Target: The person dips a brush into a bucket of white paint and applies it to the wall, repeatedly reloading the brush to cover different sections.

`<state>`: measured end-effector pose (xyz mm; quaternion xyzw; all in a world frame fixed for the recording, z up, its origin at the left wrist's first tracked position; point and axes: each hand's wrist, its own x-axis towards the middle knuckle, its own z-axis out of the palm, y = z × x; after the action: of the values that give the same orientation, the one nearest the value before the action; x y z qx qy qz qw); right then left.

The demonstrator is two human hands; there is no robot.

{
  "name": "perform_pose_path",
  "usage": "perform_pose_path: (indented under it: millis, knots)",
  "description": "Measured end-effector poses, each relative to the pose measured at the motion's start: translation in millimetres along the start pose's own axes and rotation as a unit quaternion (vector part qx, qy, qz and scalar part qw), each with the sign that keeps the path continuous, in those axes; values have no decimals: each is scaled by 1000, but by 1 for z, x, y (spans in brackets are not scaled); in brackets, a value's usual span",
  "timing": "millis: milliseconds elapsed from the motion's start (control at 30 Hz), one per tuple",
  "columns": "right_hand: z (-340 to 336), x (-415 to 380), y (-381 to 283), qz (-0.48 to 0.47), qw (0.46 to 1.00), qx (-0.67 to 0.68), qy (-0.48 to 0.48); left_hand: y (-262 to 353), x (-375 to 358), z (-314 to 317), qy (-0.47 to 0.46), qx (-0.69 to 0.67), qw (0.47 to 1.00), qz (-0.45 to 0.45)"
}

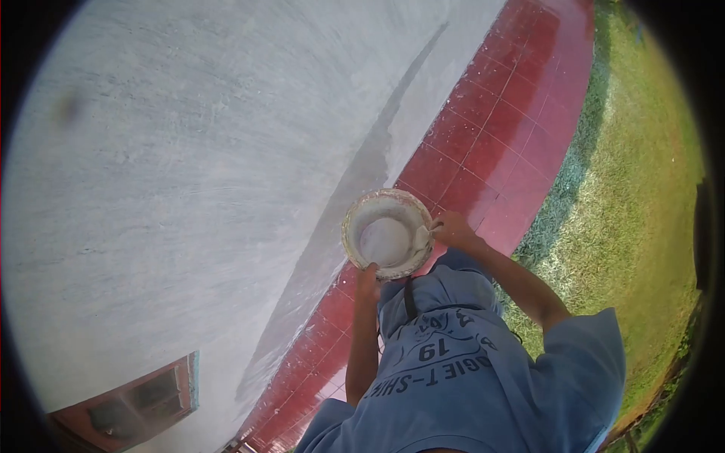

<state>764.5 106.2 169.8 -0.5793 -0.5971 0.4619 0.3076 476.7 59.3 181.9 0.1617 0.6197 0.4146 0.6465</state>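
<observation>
A round basin (350,235) with a worn, paint-stained rim is held in front of my body. Whitish material (385,241) lies in its bottom. My left hand (368,281) grips the near left rim, fingers closed round it. At the right side of the rim, my right hand (451,229) is closed on the edge. A small pale, flat piece (424,238) lies against the inner wall beside the right fingers; its kind cannot be made out, nor whether those fingers also hold it.
A whitish wall (174,174) with a darker grey band along its base fills the left. Red tiled floor (483,128) runs beside it, bordered by grass (627,189) on the right. A red-framed window (136,408) is at lower left.
</observation>
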Motion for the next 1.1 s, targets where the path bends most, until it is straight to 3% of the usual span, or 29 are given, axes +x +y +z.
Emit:
perform_pose_path:
  millis: [67,167,200,267,333,400,433,533,767,833,967,1033,1100]
  knots:
    - [-5,-6,5,62,987,-61,-137,5,25,-18,-29,32,999,-16]
    - [73,-34,72,78,984,-142,-70,9,68,-47,-68,113,990,-46]
    - [91,-32,66,94,985,-131,-57,11,85,-56,-70,164,982,-63]
    - [117,-43,58,243,965,28,-94,5,116,-81,-85,169,980,-59]
    - [155,-46,64,252,964,33,-80,-12,146,-113,-110,355,929,-8]
    - [188,-45,80,374,914,117,-110,-37,177,-156,-99,356,922,-119]
    - [217,-54,117,338,918,187,-83,-59,189,-171,-101,342,928,-108]
    - [272,-46,174,369,843,384,-75,-122,225,-228,-63,338,929,-137]
    - [411,3,424,291,856,425,-43,-320,303,-339,73,283,925,-244]
    - [437,32,479,333,856,393,-34,-362,306,-351,131,237,929,-252]
    - [498,86,539,337,835,434,-36,-409,300,-362,222,216,895,-321]
    - [534,112,557,346,830,435,-40,-427,289,-377,224,197,897,-327]
    - [568,142,580,319,893,290,-133,-438,282,-384,218,176,902,-327]
